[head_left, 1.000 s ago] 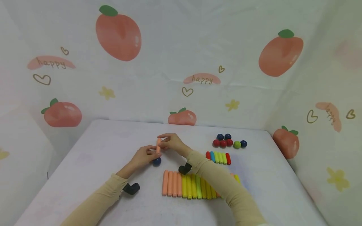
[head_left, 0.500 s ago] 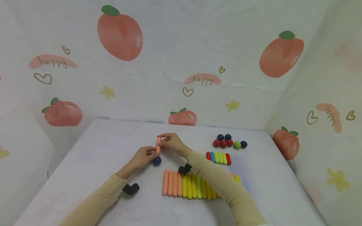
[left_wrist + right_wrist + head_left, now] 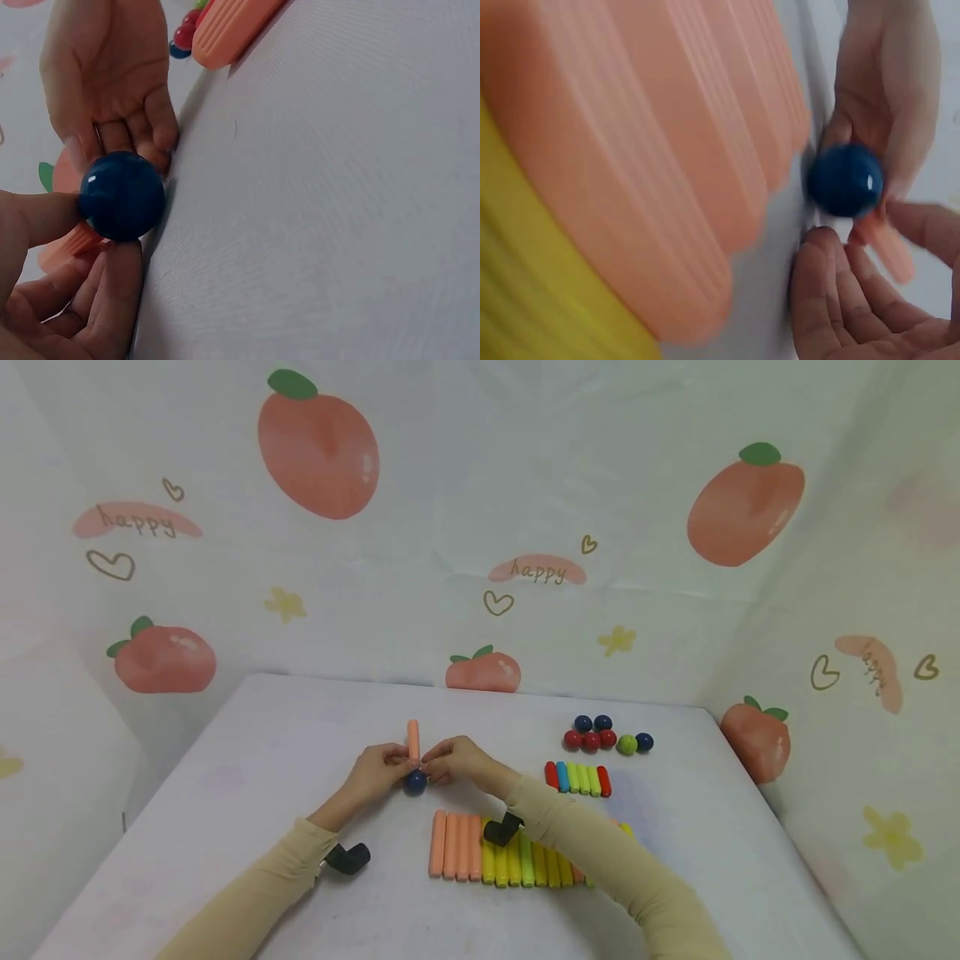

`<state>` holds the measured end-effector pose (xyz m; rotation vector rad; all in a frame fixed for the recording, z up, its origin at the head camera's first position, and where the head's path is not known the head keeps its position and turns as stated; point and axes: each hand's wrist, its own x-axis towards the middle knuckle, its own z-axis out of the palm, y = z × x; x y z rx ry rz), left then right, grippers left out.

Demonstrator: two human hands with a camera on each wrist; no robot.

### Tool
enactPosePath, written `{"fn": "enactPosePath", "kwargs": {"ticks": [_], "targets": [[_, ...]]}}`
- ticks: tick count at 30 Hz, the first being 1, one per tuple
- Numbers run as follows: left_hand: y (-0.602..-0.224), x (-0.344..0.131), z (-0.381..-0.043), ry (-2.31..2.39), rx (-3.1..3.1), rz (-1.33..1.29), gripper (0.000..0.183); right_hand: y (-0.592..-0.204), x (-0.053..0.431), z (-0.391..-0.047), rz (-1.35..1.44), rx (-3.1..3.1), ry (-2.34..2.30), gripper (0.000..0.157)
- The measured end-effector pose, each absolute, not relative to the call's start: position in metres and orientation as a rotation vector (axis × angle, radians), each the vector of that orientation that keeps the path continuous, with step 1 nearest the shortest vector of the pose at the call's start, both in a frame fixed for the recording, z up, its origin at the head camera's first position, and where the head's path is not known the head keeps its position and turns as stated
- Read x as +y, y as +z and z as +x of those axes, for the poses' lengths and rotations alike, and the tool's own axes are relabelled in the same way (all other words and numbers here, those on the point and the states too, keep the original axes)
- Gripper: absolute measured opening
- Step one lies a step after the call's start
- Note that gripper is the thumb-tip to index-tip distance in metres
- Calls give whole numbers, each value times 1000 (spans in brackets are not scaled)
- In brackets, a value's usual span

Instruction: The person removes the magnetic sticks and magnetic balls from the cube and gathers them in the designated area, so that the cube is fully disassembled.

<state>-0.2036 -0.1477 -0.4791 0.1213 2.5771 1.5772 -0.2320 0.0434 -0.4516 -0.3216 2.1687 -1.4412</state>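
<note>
A salmon-orange rod point(image 3: 413, 739) stands upright on a dark blue ball point(image 3: 415, 782), near the middle of the table. My left hand point(image 3: 381, 772) pinches the rod's lower end, just above the ball. From the right, my right hand point(image 3: 461, 762) has its fingertips close beside this joint. In the right wrist view its thumb and fingers are spread apart near the ball point(image 3: 845, 181); whether they touch it I cannot tell. The left wrist view has the ball point(image 3: 121, 196) in front, hiding part of the rod.
In front lies a row of long rods point(image 3: 457, 846), salmon, yellow and green, partly under my right forearm. Short coloured rods point(image 3: 583, 778) lie to the right. Behind them are several red balls point(image 3: 591, 741), blue balls and a green ball point(image 3: 627, 744). A printed cloth hangs behind.
My right hand has let go of the rod's upper end and come down beside the ball. The rod now stands more upright over the ball. My left hand has barely moved.
</note>
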Motion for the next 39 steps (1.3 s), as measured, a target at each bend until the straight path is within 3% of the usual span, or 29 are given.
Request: {"fn": "enactPosePath", "kwargs": {"ticks": [11,21,35,39], "targets": [[-468,-142,-202,1640,2629,116,38,-448,41,-210,-274,2268,-1479,26],[-449,-138,-192,1688,2749,274,26,-444,51,-209,-313,2400,-1433,28],[-435,-130,-154,1602,2587,412,27,-444,84,-214,-428,2442,-1371,24],[-434,-128,-146,1631,2521,364,36,-438,98,-218,-423,2482,-1333,26]]}}
